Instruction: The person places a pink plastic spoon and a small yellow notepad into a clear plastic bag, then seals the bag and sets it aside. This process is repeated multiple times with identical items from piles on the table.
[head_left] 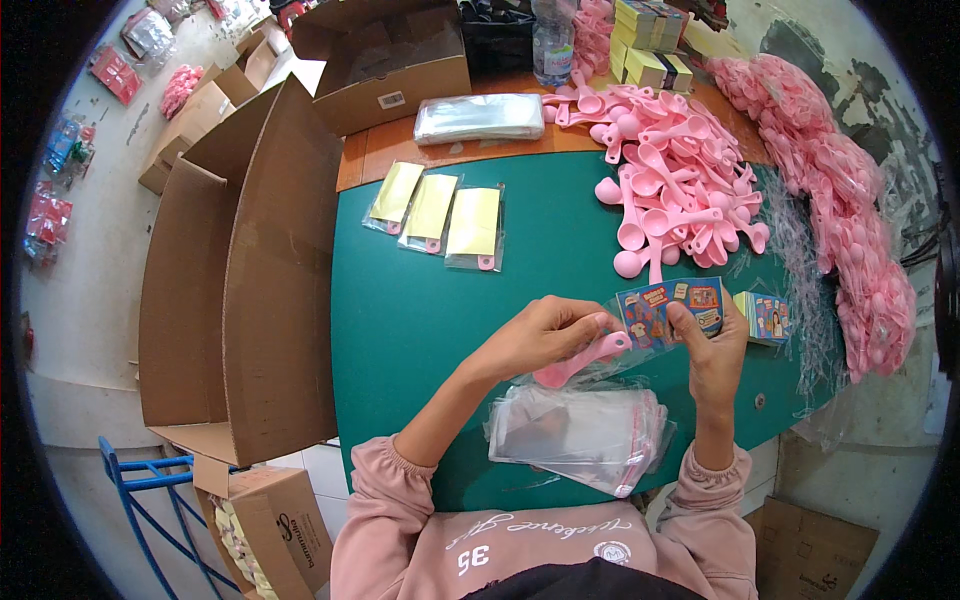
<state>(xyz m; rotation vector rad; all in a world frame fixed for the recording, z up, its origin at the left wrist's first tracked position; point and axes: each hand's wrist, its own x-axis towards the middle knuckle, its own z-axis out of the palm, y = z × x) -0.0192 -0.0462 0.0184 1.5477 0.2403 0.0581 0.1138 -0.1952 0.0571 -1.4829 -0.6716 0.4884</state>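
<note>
My left hand (548, 330) pinches the edge of a clear plastic bag (612, 372) with a pink measuring spoon (588, 360) inside or against it; which one I cannot tell. In my right hand (715, 352) is a colourful printed card (655, 312), thumb on top, its left end by the bag's mouth. Below both hands lies a loose stack of clear bags (570, 428). Just right of my right hand sits a stack of the same cards (768, 318). Farther off is a heap of pink spoons (680, 190).
Three filled bags with yellow cards (474, 222) lie at the table's far left. Behind them are a pack of clear bags (478, 118), a water bottle (553, 45) and card bundles (650, 65). A tall carton (275, 290) borders the left edge; bagged spoons (840, 190) line the right.
</note>
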